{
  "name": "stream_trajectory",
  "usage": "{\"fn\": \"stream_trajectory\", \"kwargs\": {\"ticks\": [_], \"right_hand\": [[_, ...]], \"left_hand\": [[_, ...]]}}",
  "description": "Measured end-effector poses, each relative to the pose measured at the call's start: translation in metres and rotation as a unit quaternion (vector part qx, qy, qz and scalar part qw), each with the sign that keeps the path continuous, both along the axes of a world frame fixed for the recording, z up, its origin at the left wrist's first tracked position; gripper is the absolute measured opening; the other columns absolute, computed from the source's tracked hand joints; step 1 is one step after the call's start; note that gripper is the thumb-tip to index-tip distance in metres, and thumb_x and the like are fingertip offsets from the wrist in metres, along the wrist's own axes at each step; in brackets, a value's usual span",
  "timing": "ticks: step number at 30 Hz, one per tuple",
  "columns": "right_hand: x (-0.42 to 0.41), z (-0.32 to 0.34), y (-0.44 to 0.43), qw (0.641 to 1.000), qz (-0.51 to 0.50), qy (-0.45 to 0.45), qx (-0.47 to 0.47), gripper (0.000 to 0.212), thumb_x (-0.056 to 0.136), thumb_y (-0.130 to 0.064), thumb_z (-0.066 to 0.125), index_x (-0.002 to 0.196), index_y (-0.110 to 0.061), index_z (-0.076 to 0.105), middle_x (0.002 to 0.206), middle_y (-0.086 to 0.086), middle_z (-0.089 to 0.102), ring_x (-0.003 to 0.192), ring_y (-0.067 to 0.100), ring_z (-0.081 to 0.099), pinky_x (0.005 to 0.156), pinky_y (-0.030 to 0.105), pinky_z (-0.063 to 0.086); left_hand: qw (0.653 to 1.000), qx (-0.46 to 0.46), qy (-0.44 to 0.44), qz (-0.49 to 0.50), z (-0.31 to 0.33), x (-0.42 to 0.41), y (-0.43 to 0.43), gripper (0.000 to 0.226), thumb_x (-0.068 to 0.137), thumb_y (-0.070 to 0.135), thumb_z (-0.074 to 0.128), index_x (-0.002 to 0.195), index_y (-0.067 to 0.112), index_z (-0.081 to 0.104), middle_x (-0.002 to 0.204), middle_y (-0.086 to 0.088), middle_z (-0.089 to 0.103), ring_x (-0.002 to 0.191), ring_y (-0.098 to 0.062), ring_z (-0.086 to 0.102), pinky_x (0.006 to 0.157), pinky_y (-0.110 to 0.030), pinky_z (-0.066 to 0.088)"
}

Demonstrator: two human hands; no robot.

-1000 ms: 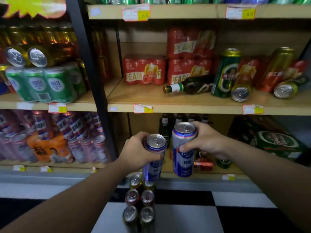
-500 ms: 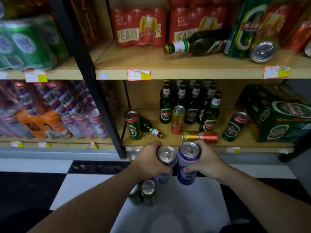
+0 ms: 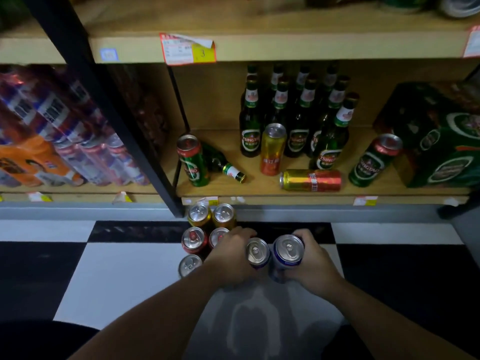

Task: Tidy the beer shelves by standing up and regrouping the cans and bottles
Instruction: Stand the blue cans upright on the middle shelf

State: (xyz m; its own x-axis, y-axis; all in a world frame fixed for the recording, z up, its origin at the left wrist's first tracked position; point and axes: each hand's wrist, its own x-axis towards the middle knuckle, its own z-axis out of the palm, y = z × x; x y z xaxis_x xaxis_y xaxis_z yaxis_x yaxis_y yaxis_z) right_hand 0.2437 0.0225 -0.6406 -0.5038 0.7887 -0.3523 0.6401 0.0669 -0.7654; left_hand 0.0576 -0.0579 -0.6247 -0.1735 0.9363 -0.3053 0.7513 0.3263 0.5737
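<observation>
Low over the checkered floor (image 3: 117,276), in front of the bottom shelf (image 3: 259,200): gripping one blue can (image 3: 258,253) in the left hand (image 3: 231,253), fingers curled round its side; gripping a second blue can (image 3: 288,250) in the right hand (image 3: 315,267), wrapped likewise; both upright, side by side; resting on the tiles or not, impossible to tell. Just left, a cluster of upright cans (image 3: 199,213) on the floor; on the shelf, standing green bottles (image 3: 298,120); one fallen bottle (image 3: 224,168) and one gold-red can (image 3: 311,180) lying flat.
</observation>
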Motion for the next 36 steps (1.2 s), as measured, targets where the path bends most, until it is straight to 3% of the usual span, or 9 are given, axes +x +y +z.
{"fn": "stream_trajectory", "kwargs": {"ticks": [2,5,9,12,18,30,36], "right_hand": [[0.002,-0.014,-0.001,1.000,0.005,0.001,-0.005,0.072,0.050,-0.012,0.091,0.106,-0.026,0.048,0.093,-0.011,0.065,0.085,0.008,0.062,0.069,0.027,0.050],[0.003,-0.029,-0.003,1.000,0.030,-0.006,-0.002,0.076,0.053,-0.013,0.090,0.115,-0.032,0.051,0.099,-0.016,0.064,0.090,0.006,0.060,0.072,0.018,0.046],[0.003,-0.048,-0.012,0.999,0.034,-0.011,0.007,0.062,0.055,-0.015,0.088,0.105,-0.033,0.056,0.096,-0.015,0.066,0.090,0.010,0.062,0.075,0.022,0.051],[0.002,-0.060,-0.017,0.999,0.034,-0.010,0.006,0.061,0.056,-0.018,0.088,0.104,-0.033,0.055,0.094,-0.016,0.066,0.088,0.005,0.063,0.075,0.027,0.054],[0.000,-0.072,-0.017,1.000,0.025,-0.018,0.005,0.063,0.053,-0.015,0.085,0.105,-0.034,0.054,0.095,-0.014,0.066,0.089,0.011,0.063,0.078,0.038,0.055],[0.000,-0.081,-0.023,1.000,0.024,-0.014,-0.011,0.082,0.055,-0.009,0.086,0.126,-0.024,0.048,0.115,-0.004,0.061,0.104,0.016,0.059,0.089,0.033,0.050],[0.001,-0.077,-0.020,0.998,0.043,-0.011,-0.042,0.075,0.059,-0.010,0.082,0.123,-0.023,0.045,0.112,0.000,0.061,0.101,0.019,0.060,0.082,0.028,0.049]], "left_hand": [[1.000,-0.005,0.016,-0.024,-0.010,0.003,0.000,0.048,0.061,0.036,0.079,0.101,0.020,0.059,0.102,-0.001,0.057,0.097,-0.016,0.055,0.069,-0.019,0.033],[0.996,-0.019,0.065,-0.062,-0.022,0.005,-0.004,0.064,0.063,0.031,0.078,0.122,0.021,0.056,0.117,-0.002,0.054,0.109,-0.019,0.052,0.087,-0.025,0.041],[0.981,-0.059,0.155,-0.104,-0.036,0.005,-0.009,0.077,0.068,0.038,0.073,0.137,0.025,0.042,0.135,0.003,0.048,0.125,-0.019,0.039,0.104,-0.035,0.027],[0.977,-0.050,0.175,-0.110,-0.043,0.004,-0.013,0.077,0.069,0.038,0.072,0.138,0.025,0.041,0.137,0.004,0.047,0.128,-0.017,0.035,0.104,-0.034,0.020],[0.983,-0.038,0.159,-0.079,-0.051,0.006,-0.014,0.074,0.068,0.037,0.073,0.135,0.025,0.043,0.132,0.004,0.050,0.123,-0.018,0.038,0.095,-0.030,0.026],[0.980,-0.047,0.175,-0.082,-0.047,0.008,-0.016,0.069,0.069,0.038,0.071,0.132,0.024,0.046,0.126,0.003,0.052,0.120,-0.020,0.040,0.094,-0.033,0.026],[0.981,-0.066,0.166,-0.070,-0.046,0.011,-0.018,0.076,0.070,0.038,0.072,0.139,0.026,0.040,0.134,0.003,0.049,0.126,-0.020,0.037,0.099,-0.032,0.021]]}}
